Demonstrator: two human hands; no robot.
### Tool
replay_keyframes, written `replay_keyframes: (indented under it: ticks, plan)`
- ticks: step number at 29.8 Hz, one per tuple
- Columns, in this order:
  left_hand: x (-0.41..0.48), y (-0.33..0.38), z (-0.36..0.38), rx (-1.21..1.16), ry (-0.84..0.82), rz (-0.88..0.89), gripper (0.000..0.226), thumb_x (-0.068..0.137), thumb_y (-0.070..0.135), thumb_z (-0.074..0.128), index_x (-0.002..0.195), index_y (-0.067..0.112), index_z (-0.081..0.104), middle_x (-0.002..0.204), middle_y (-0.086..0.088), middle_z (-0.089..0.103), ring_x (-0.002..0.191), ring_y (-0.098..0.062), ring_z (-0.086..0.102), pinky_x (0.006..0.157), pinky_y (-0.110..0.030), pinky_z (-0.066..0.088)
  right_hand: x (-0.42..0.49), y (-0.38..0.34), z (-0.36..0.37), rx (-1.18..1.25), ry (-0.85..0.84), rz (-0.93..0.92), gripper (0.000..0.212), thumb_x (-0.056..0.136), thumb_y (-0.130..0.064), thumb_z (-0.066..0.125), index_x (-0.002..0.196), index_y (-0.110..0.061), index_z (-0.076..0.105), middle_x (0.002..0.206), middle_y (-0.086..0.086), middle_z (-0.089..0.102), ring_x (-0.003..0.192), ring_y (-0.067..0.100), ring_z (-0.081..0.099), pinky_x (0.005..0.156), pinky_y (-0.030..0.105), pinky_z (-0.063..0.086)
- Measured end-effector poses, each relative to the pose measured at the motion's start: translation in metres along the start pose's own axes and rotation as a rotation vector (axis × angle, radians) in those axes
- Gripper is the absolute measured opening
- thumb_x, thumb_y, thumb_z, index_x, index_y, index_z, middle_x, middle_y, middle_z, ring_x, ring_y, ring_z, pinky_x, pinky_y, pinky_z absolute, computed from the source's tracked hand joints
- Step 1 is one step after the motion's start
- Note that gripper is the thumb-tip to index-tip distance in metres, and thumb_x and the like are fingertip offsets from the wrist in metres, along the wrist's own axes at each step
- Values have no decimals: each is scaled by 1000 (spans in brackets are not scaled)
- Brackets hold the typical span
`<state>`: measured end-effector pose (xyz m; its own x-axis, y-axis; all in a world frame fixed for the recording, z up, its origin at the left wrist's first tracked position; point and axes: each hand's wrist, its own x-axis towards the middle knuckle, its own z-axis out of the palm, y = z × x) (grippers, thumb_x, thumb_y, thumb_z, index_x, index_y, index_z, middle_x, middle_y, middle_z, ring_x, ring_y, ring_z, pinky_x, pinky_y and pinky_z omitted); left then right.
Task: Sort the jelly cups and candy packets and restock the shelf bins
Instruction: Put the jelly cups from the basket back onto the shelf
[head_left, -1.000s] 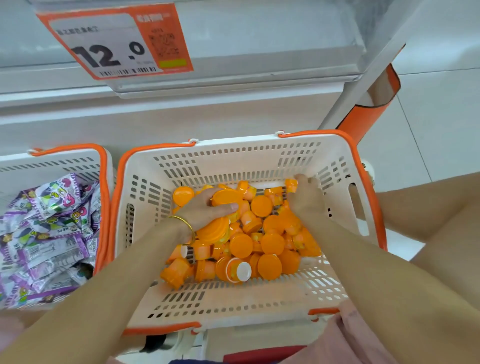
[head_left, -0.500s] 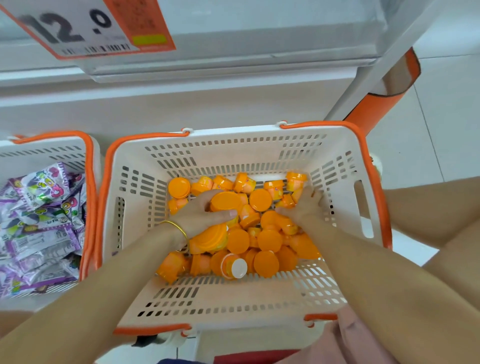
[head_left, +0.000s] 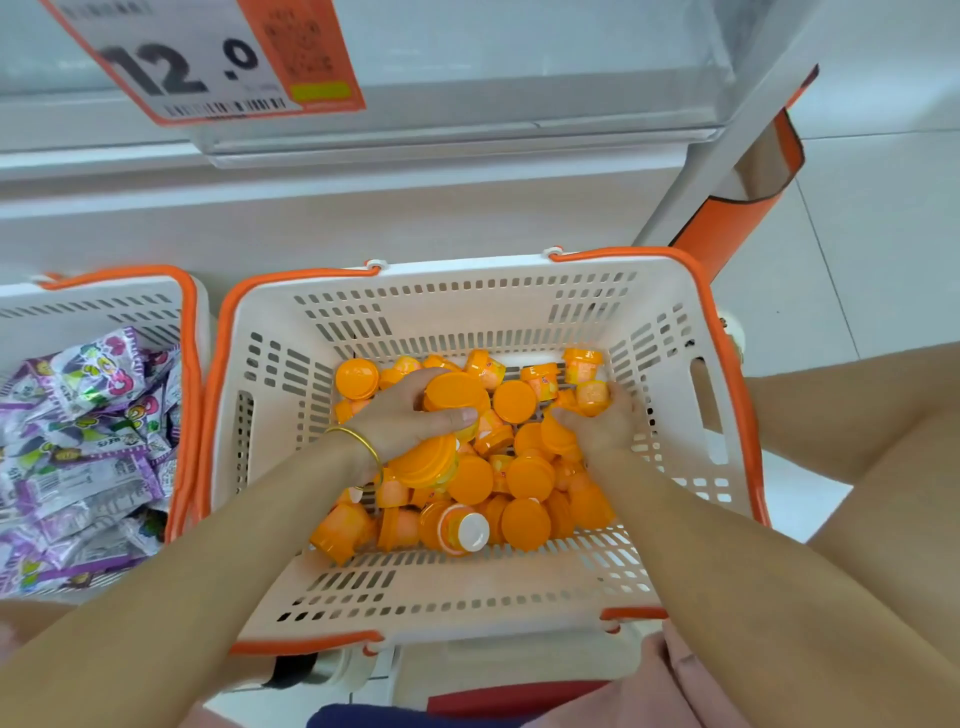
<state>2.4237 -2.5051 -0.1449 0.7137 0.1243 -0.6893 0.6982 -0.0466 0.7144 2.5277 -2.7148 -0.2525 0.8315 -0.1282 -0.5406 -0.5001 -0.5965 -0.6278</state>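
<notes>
A white basket with orange rim holds a heap of several orange jelly cups. Both my hands are down inside it. My left hand, with a gold bangle at the wrist, is closed around a stack of orange jelly cups. My right hand is curled over jelly cups near the basket's right wall, one of them at its fingertips. To the left, a second white basket contains several purple and white candy packets.
A white shelf with a clear front lip runs above the baskets, carrying an orange price tag reading 12.0. An orange and white shelf post stands at the right. My bare knees flank the basket on the tiled floor.
My right hand has drawn back from the far right corner toward the middle and curled over cups. My left hand keeps its hold on the stack. The view has tilted slightly.
</notes>
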Motion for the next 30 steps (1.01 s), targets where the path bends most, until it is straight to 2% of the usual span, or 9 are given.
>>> replay_keyframes:
  ticks: [4, 8, 12, 15, 18, 21, 23, 27, 30]
  plan:
    - [-5, 10, 1, 21, 11, 68, 60, 73, 38, 72, 127, 35, 47, 125, 5, 55, 117, -19, 53, 100, -38, 44, -3, -22, -10, -57, -120, -20, 71, 77, -22, 78, 138, -9, 44, 139, 13, 46, 126, 30, 46, 99, 39, 42]
    - [-18, 24, 0, 80, 10, 142, 41, 81, 33, 70, 117, 36, 52, 116, 5, 59, 110, -19, 56, 95, -37, 47, -17, -20, -17, -33, -250, 19, 73, 74, -17, 80, 136, -10, 43, 136, 15, 48, 122, 32, 48, 96, 42, 46]
    - [-28, 27, -2, 91, 51, 177, 71, 71, 46, 76, 133, 27, 47, 124, 1, 58, 113, -20, 56, 99, -43, 47, -26, -9, -18, -36, -217, -21, 69, 74, -15, 80, 132, -8, 44, 133, 17, 49, 118, 32, 50, 94, 43, 47]
    - [-31, 24, -3, 92, 44, 172, 78, 66, 51, 77, 134, 29, 46, 125, 1, 57, 114, -21, 56, 99, -45, 47, -27, -21, -18, -54, -215, -95, 61, 74, -16, 80, 125, -6, 49, 120, 16, 53, 111, 30, 53, 85, 38, 46]
    - [-35, 22, -9, 84, 48, 152, 87, 57, 60, 76, 134, 32, 45, 127, 3, 56, 115, -21, 55, 98, -46, 48, -31, -40, -20, -91, -259, -188, 55, 74, -14, 79, 120, -5, 51, 104, 9, 48, 104, 29, 54, 75, 33, 43]
    - [-39, 27, -13, 53, 44, 187, 67, 69, 46, 78, 128, 29, 50, 124, 0, 57, 115, -22, 56, 98, -43, 48, -43, -65, -25, -131, -313, -301, 50, 72, -13, 81, 114, -5, 54, 100, 6, 46, 90, 22, 49, 64, 27, 40]
    - [-45, 37, -17, 63, 51, 229, 50, 74, 37, 75, 119, 33, 53, 122, 1, 59, 113, -20, 57, 97, -41, 48, -57, -87, -34, -172, -356, -378, 47, 71, -13, 81, 110, -8, 55, 101, 6, 48, 89, 19, 48, 57, 24, 38]
    - [-75, 73, -29, 158, 69, 361, 57, 69, 42, 74, 120, 37, 49, 117, 9, 59, 110, -12, 57, 96, -35, 48, -101, -137, -77, -204, -448, -572, 44, 67, -11, 83, 103, -13, 58, 102, 4, 51, 95, 19, 52, 73, 28, 45]
    - [-106, 113, -43, 230, 68, 491, 48, 73, 31, 78, 111, 39, 49, 110, 13, 60, 105, -10, 58, 88, -23, 47, -142, -177, -126, -218, -500, -709, 40, 68, -8, 82, 102, -13, 61, 93, -5, 51, 87, 7, 52, 69, 14, 41]
